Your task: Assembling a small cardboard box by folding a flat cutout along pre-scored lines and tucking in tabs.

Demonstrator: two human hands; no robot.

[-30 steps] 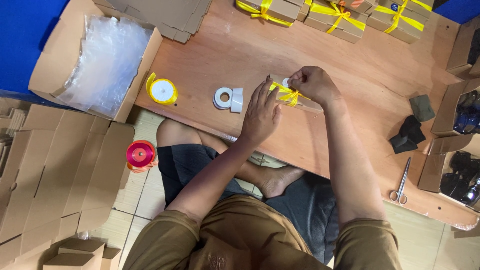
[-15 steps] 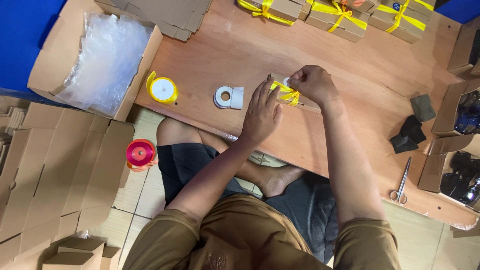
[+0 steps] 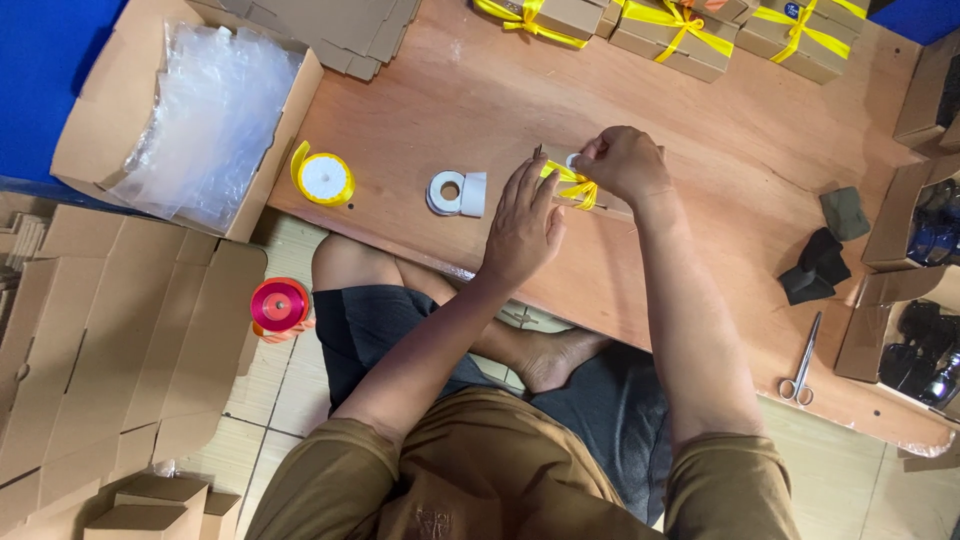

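Looks to me like we're mid-tie: my left hand (image 3: 522,222) lies flat, fingers open, pinning the small cardboard box (image 3: 585,196) on the worktop (image 3: 720,130), while my right hand (image 3: 622,163) pinches the yellow ribbon (image 3: 572,184), I think. Next move needs a steady pull, box kept still.

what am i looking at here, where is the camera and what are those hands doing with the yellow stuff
The camera sits on a person's head and looks straight down, so you see their own arms and crossed legs. They sit at a low wooden board. The left hand presses a small brown box flat, while the right hand pinches yellow ribbon lying across that box. Also on the board: a yellow ribbon spool, a white tape roll, scissors and finished ribbon-tied boxes at the far edge. A red spool lies on the floor.
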